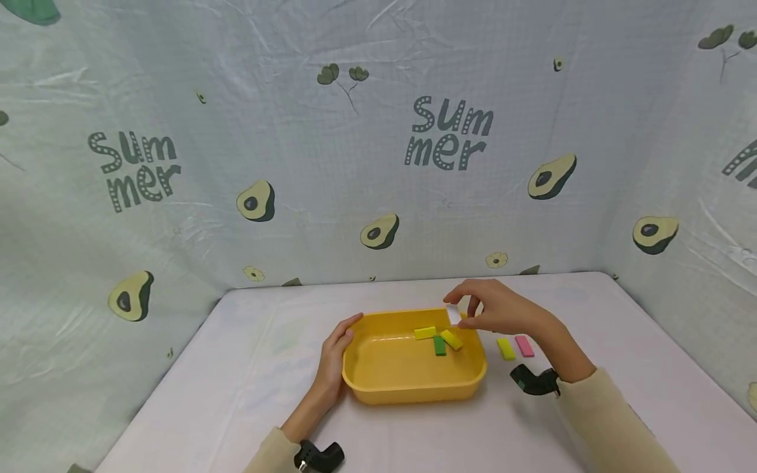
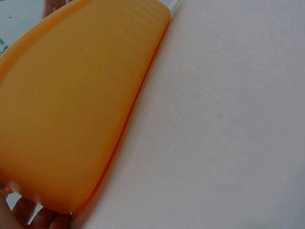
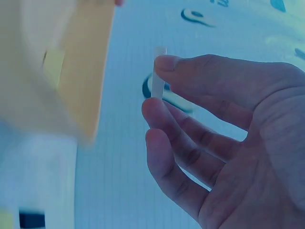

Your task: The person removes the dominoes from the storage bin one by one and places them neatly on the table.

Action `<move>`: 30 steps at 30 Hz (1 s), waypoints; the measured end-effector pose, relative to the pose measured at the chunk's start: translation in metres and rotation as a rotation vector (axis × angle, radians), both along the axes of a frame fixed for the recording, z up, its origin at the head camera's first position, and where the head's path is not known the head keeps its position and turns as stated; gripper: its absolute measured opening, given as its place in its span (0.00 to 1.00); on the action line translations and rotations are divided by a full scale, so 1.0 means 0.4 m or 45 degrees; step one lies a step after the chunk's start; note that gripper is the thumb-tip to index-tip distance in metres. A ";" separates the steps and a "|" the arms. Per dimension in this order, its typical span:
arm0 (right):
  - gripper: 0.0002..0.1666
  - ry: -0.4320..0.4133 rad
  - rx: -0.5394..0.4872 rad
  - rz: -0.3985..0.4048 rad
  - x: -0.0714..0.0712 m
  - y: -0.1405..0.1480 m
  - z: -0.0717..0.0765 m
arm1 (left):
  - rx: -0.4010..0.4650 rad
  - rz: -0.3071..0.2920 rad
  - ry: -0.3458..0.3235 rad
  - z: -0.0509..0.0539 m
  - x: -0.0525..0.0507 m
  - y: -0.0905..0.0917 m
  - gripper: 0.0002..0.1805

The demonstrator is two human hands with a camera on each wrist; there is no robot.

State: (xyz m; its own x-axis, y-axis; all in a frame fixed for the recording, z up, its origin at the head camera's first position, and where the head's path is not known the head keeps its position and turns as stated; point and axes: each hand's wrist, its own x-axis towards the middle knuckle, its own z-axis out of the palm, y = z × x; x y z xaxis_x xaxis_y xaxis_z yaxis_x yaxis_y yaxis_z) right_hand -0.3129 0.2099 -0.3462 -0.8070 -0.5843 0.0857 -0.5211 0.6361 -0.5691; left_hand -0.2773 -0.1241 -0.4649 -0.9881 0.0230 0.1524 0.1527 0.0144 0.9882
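Note:
A yellow-orange tray (image 1: 414, 395) stands on the table; inside it lie two yellow blocks (image 1: 424, 333) and a green block (image 1: 439, 345), toward its right half. My left hand (image 1: 332, 358) holds the tray's left side, its fingers along the wall; the left wrist view shows fingers (image 2: 43, 218) at the tray's wall (image 2: 71, 105). Above the tray's back right corner, my right hand (image 1: 497, 307) pinches a white block (image 1: 453, 314) between thumb and fingers. In the right wrist view the hand (image 3: 214, 129) holds that white block (image 3: 157, 86) by its ends.
Right of the tray, a yellow block (image 1: 506, 349) and a pink block (image 1: 524, 346) lie side by side on the white table (image 1: 248, 368). A printed sheet (image 1: 307, 151) with avocados and lettering hangs behind the table and along its sides.

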 end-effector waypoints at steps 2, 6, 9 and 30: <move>0.25 -0.001 -0.003 -0.034 0.004 0.029 0.000 | 0.002 0.000 0.000 -0.001 -0.001 -0.002 0.25; 0.25 0.016 0.004 -0.069 0.010 0.095 0.001 | 0.001 -0.009 0.002 -0.001 -0.002 -0.005 0.25; 0.26 0.035 0.008 -0.095 0.017 0.147 -0.002 | 0.004 -0.010 0.003 -0.003 -0.003 -0.005 0.25; 0.33 -0.278 -0.132 -0.131 -0.029 0.425 -0.116 | 0.009 -0.029 0.000 -0.004 0.001 -0.011 0.25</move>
